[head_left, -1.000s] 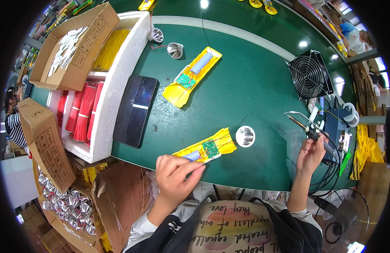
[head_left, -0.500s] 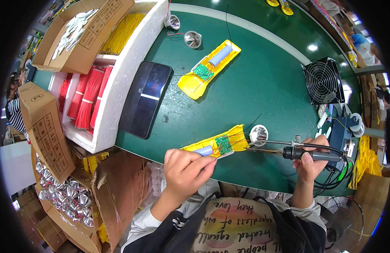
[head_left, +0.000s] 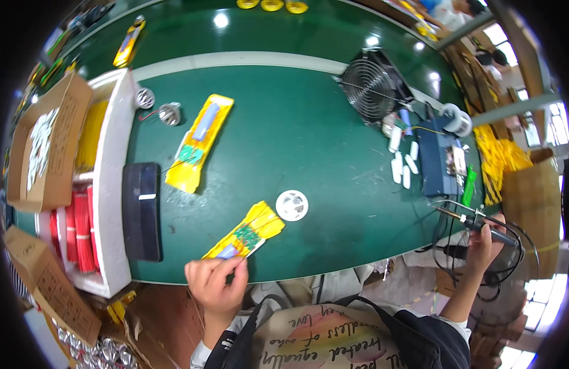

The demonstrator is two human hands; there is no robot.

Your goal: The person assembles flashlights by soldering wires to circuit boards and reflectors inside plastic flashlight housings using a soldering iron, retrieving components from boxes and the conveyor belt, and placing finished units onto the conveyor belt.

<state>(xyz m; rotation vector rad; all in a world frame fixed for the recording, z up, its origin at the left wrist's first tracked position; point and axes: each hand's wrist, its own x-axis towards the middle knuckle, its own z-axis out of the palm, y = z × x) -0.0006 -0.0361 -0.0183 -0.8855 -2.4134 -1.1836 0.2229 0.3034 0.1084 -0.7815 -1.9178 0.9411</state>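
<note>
My left hand (head_left: pixel 216 289) pinches the near end of a yellow plastic casing (head_left: pixel 267 222) at the table's front edge. Inside that casing lie a green circuit board (head_left: pixel 246 236) with thin wires and a blue cylindrical battery (head_left: pixel 228 251), partly covered by my fingers. Off to the right, my right hand (head_left: pixel 483 245) is wrapped round a soldering iron (head_left: pixel 501 236) with a metal feed tube; its tip points left, well away from the casing. Beside the casing's far end rests a round white-rimmed reflector (head_left: pixel 292 205). A second yellow casing (head_left: pixel 187 178), with board and battery, lies farther back.
A black tablet-like slab (head_left: pixel 141 212) lies beside a white foam box (head_left: pixel 112 184) of red wire bundles (head_left: pixel 82 230). On the right stand a black fan (head_left: pixel 372 89), a blue soldering station (head_left: pixel 433 163) and a solder spool (head_left: pixel 458 121); cables hang near my right hand.
The soldering iron has drawn back from the casing's board toward the right, beside the station. My view has turned rightward. My left hand still holds the casing.
</note>
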